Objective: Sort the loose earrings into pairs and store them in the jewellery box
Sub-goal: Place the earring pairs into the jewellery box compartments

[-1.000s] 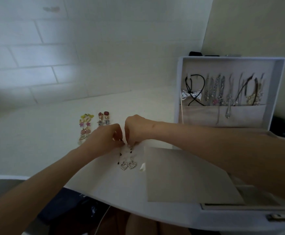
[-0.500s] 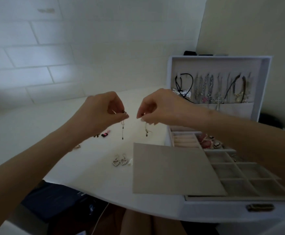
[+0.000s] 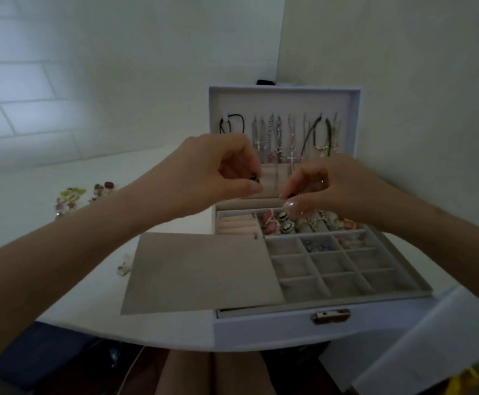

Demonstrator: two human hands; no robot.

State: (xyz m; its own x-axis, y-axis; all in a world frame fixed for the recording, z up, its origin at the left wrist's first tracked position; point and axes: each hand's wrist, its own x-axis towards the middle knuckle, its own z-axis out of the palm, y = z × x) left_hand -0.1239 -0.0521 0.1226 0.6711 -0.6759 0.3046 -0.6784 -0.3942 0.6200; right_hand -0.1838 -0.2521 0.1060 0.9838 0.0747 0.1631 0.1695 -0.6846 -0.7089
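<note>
1. Above the jewellery box's (image 3: 275,329) back compartments, the left hand (image 3: 218,172) pinches a small dark earring (image 3: 255,178) between thumb and forefinger.
2. Over the same row, the right hand (image 3: 335,186) has its fingertips pinched together; I cannot tell whether it holds anything.
3. Well left of the box, colourful loose earrings (image 3: 70,198) lie on the worktop (image 3: 33,223).

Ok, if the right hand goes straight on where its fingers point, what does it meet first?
Likely the stored earrings in the box's back row, just below the right hand. Depth is unclear; the left hand is near too.
</note>
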